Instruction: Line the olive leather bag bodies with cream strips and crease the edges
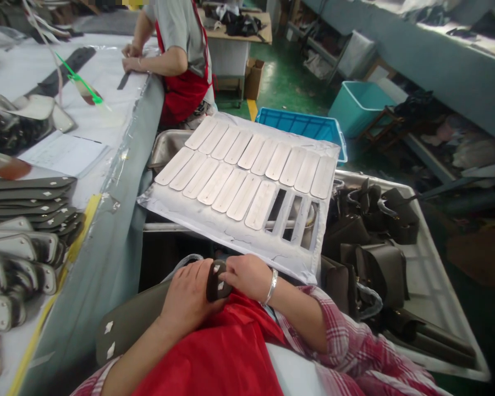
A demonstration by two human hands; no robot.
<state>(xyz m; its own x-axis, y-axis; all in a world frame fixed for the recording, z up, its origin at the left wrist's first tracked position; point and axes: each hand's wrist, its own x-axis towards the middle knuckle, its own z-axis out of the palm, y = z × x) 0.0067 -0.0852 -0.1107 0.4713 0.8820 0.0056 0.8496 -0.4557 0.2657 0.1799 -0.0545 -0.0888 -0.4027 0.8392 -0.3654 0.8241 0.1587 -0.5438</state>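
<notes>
Down in front, the panel (140, 313) runs leftward from under the left fingers (193, 270), with the right fingers (230, 275) just beside them. Dead ahead, here's the board (181, 204), strips (259, 204) in two rows across it, a crate (292, 121) right behind! Left side now: the surface (121, 107), stacked pieces (12, 242) at its near end, a notebook (64, 151) beyond them. And on the right, a tray (441, 286) with bags (381, 269) inside!

white table (124, 104): papers (61, 155), olive pieces (25, 199) | wrapped board (181, 208): pale strips (260, 205) | tray (435, 291): dark bags (383, 272)
</notes>
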